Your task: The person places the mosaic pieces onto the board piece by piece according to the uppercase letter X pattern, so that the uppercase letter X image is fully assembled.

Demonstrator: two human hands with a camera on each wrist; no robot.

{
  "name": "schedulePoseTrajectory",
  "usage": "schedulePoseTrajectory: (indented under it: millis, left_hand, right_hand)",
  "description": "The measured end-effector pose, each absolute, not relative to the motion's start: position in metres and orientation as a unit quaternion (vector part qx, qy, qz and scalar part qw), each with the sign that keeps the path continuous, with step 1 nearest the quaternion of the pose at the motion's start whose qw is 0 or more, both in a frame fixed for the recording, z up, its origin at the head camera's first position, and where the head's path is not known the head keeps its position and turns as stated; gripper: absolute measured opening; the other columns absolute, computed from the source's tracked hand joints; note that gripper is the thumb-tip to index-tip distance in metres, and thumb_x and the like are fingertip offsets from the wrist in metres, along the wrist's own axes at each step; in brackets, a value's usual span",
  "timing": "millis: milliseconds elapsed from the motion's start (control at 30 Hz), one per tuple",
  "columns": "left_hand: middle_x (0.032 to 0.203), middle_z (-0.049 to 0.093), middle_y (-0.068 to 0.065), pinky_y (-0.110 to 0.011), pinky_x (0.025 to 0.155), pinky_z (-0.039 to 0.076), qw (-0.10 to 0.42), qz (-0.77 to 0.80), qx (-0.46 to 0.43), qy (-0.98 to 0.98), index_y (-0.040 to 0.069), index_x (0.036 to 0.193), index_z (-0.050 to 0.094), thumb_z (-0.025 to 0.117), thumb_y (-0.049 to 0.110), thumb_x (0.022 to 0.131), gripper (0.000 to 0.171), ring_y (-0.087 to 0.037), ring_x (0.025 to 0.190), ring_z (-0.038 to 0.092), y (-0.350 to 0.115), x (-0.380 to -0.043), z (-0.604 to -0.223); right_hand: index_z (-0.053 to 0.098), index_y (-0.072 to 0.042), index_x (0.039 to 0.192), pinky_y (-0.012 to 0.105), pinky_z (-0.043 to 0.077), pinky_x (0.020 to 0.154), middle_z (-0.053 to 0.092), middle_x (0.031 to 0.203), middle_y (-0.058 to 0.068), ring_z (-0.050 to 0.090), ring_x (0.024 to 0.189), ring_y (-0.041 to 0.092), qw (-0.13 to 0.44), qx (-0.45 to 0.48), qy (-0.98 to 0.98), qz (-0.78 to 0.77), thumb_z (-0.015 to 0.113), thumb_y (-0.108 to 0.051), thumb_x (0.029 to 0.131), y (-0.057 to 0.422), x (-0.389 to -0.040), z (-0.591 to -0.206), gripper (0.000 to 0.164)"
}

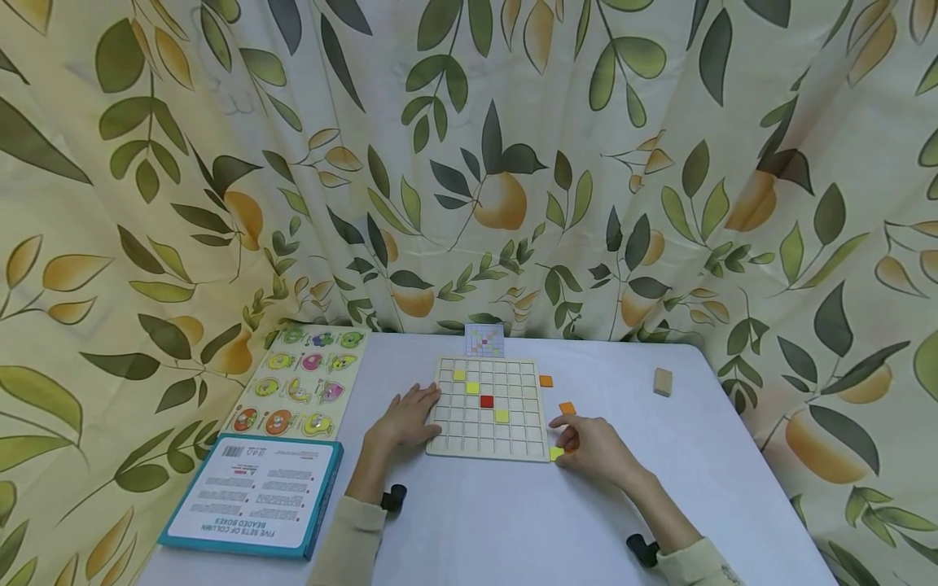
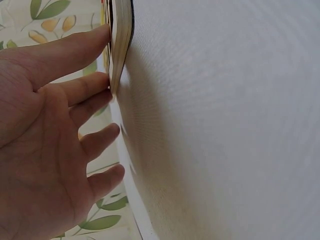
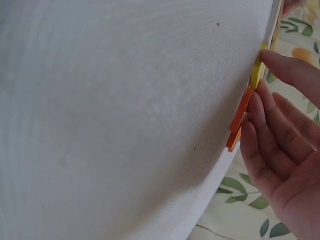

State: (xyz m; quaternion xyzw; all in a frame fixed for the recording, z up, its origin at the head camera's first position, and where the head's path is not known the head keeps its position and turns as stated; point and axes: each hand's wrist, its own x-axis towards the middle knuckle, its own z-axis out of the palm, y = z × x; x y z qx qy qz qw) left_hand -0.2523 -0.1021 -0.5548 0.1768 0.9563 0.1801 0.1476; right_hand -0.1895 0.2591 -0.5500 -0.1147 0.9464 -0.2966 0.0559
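A pale wooden grid board lies on the white table. One red tile and several yellow tiles, such as the yellow tile, lie in a diagonal line on its squares. My left hand touches the board's left edge with fairly straight fingers; in the left wrist view its thumb and fingertips meet the board's side. By the lower right corner my right hand pinches another yellow tile between thumb and finger. Orange tiles lie right of the board, one close to my right fingers.
A small pattern card lies behind the board. To the left are a sheet of fruit and vegetable pictures and a blue-edged box. A small beige block sits at the right. A leaf-print curtain hangs behind the table.
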Motion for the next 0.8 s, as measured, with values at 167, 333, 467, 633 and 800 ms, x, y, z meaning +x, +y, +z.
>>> schedulePoseTrajectory:
  millis: [167, 333, 467, 633, 800]
  left_hand:
    - [0.17, 0.032, -0.009, -0.061, 0.126, 0.018, 0.146, 0.177, 0.176, 0.957, 0.007, 0.161, 0.039, 0.068, 0.034, 0.1, 0.073, -0.035, 0.159, 0.021, -0.1016, -0.2484, -0.5485]
    - [0.17, 0.031, -0.009, -0.061, 0.127, 0.016, 0.152, 0.176, 0.175, 0.957, 0.008, 0.162, 0.038, 0.067, 0.033, 0.1, 0.073, -0.035, 0.159, 0.019, -0.1016, -0.2488, -0.548]
    - [0.172, 0.028, -0.008, -0.061, 0.127, 0.014, 0.158, 0.175, 0.175, 0.956, 0.009, 0.163, 0.036, 0.066, 0.033, 0.1, 0.073, -0.034, 0.16, 0.016, -0.1016, -0.2511, -0.5495]
    - [0.17, 0.032, -0.009, -0.062, 0.126, 0.017, 0.146, 0.186, 0.179, 0.955, 0.007, 0.16, 0.04, 0.069, 0.032, 0.099, 0.072, -0.036, 0.159, 0.02, -0.1024, -0.2511, -0.55]
    - [0.17, 0.032, -0.008, -0.063, 0.126, 0.017, 0.146, 0.188, 0.18, 0.954, 0.008, 0.16, 0.04, 0.07, 0.033, 0.099, 0.073, -0.035, 0.159, 0.021, -0.1027, -0.2507, -0.5517]
  right_hand:
    - [0.068, -0.009, 0.128, 0.026, 0.051, 0.067, 0.067, 0.076, -0.01, 0.058, 0.069, 0.007, 0.038, -0.114, 0.955, -0.271, 0.09, -0.004, 0.073, 0.2584, -0.1889, -0.548, 0.059]
    - [0.066, -0.01, 0.13, 0.028, 0.048, 0.066, 0.062, 0.069, -0.015, 0.055, 0.064, 0.006, 0.021, -0.122, 0.96, -0.25, 0.086, -0.005, 0.075, 0.2601, -0.1885, -0.5472, 0.059]
    - [0.071, -0.012, 0.124, 0.027, 0.05, 0.068, 0.065, 0.075, -0.014, 0.058, 0.068, 0.005, 0.043, -0.129, 0.956, -0.26, 0.093, -0.011, 0.072, 0.262, -0.1871, -0.5461, 0.057]
    - [0.072, -0.014, 0.122, 0.026, 0.05, 0.067, 0.067, 0.079, -0.012, 0.058, 0.071, 0.006, 0.066, -0.142, 0.952, -0.262, 0.096, -0.011, 0.068, 0.264, -0.1869, -0.5464, 0.059]
    - [0.071, -0.012, 0.124, 0.025, 0.051, 0.064, 0.066, 0.079, -0.011, 0.059, 0.069, 0.006, 0.064, -0.144, 0.953, -0.26, 0.092, -0.004, 0.068, 0.2638, -0.1874, -0.5469, 0.059]
